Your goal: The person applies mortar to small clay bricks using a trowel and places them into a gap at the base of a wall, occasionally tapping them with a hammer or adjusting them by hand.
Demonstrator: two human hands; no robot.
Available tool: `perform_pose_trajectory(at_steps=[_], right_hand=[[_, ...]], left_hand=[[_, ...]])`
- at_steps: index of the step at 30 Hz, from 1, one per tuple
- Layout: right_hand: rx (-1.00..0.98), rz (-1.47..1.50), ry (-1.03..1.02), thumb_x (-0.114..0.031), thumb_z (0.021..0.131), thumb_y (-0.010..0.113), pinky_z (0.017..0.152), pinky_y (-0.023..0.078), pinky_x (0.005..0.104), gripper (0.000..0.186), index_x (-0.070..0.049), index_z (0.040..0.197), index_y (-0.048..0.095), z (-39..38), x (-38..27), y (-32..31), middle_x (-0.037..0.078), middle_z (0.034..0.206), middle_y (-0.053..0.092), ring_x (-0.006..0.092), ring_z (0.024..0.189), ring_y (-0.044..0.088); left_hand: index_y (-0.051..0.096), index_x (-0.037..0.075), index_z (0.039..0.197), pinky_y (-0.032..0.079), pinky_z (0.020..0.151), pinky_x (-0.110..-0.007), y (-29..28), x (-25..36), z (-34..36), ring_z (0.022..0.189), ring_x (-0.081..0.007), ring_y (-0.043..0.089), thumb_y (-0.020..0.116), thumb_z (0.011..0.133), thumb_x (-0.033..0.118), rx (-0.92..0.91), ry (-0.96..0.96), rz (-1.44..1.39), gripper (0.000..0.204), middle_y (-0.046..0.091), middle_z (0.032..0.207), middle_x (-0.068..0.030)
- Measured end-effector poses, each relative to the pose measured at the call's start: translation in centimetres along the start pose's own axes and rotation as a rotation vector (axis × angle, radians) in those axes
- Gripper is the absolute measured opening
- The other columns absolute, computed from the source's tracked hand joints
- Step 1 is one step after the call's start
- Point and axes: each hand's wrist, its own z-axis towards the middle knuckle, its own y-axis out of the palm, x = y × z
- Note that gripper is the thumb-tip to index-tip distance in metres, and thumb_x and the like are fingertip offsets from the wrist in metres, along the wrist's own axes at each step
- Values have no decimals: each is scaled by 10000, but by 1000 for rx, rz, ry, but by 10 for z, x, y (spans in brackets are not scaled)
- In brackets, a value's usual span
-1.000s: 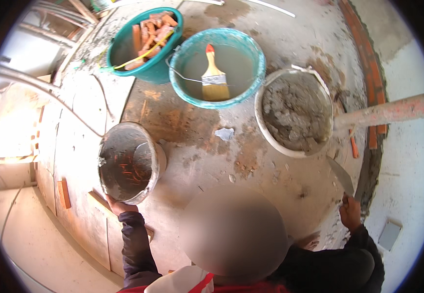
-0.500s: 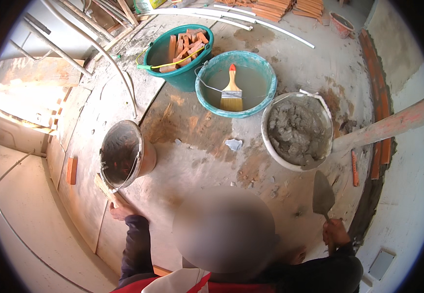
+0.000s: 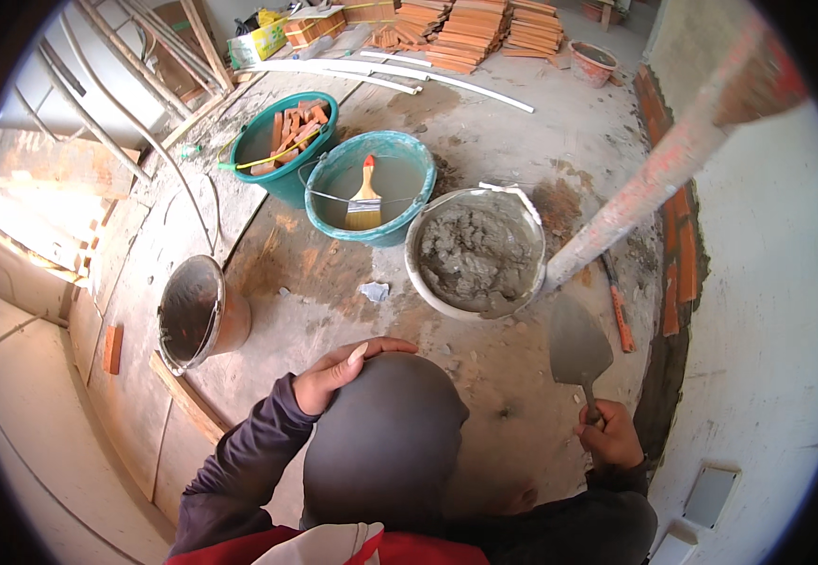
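My left hand (image 3: 341, 372) lies with its fingers stretched out over a smooth, dark grey rounded form (image 3: 380, 452) that looks like my bent knee. In my right hand (image 3: 613, 439) is the handle of a pointed trowel (image 3: 578, 341), its grey blade directed away from me. Just beyond the blade stands a pale bucket (image 3: 415, 273) filled with wet grey mortar (image 3: 479, 250). Left of the knee, a wooden board (image 3: 187, 397) lies on the floor, close to a dirty bucket (image 3: 235, 320) with dark residue inside.
A teal basin (image 3: 428, 155) holds cloudy water and a wide paintbrush (image 3: 365, 200). Behind it, a green bucket (image 3: 286, 188) contains brick pieces. An orange-handled tool (image 3: 622, 320) lies near the right wall. A thick pole (image 3: 654, 179) slants past the mortar. Brick stacks (image 3: 470, 33) stand farther back.
My left hand has left the wooden board and now rests on the dark rounded form. The trowel stays in my right hand. The view has tilted, bringing the far bricks further in.
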Motion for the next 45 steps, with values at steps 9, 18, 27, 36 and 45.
perform_pose_trajectory(at_steps=[9,18,27,36,45], right_hand=[[-29,447,-131,-65,798,652,500,393,235,105,-41,783,552,-4,23,13,-1,614,542,74,521,505],[-127,45,-118,-149,814,686,498,395,242,162,-46,789,563,10,5,29,-1,594,558,73,512,507],[-51,38,119,-92,810,662,493,428,250,128,-45,830,545,28,-17,41,26,604,564,104,522,554],[177,-187,127,0,795,603,458,416,245,77,-29,763,540,27,-94,27,12,577,545,100,478,532],[233,-180,253,51,771,581,433,386,250,86,-25,761,542,38,-125,59,17,561,533,97,449,500]], left_hand=[[613,-24,1211,455,922,-326,20,51,32,1010,-215,626,490,1000,319,37,-14,668,421,678,1082,-141],[737,80,971,543,717,-363,-168,111,44,774,-231,702,705,865,318,819,143,1454,263,721,816,-140],[730,108,991,534,832,-373,-354,165,72,914,-272,692,659,842,427,1035,-27,1575,359,727,962,-110],[712,140,1029,526,889,-372,-475,147,132,988,-267,674,663,827,344,723,-183,1698,291,712,1060,-85],[593,166,1211,515,878,-424,-508,147,177,992,-331,664,653,855,228,520,-89,1705,367,691,1058,-124]])
